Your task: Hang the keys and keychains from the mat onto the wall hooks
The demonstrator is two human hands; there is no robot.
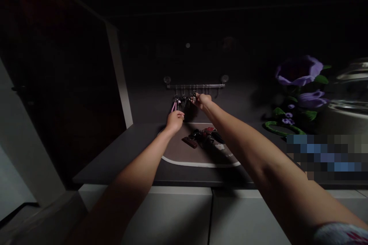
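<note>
A clear rail with several hooks is fixed to the dark back wall, and bunches of keys hang from it. My right hand is closed at the middle of the rail, its fingertips pinching a set of keys by a hook. Lower and to the left, my left hand has curled fingers at the lower end of a pink strap hanging from a left hook. The exact grip there is partly hidden. Below both hands, a dark pile of keys and fobs lies beside a brown bar-shaped piece.
A brown mat with a pale rim lies on the dark counter. To the right stand purple artificial flowers and a large glass-topped jar. White cabinet fronts are below. The scene is dim.
</note>
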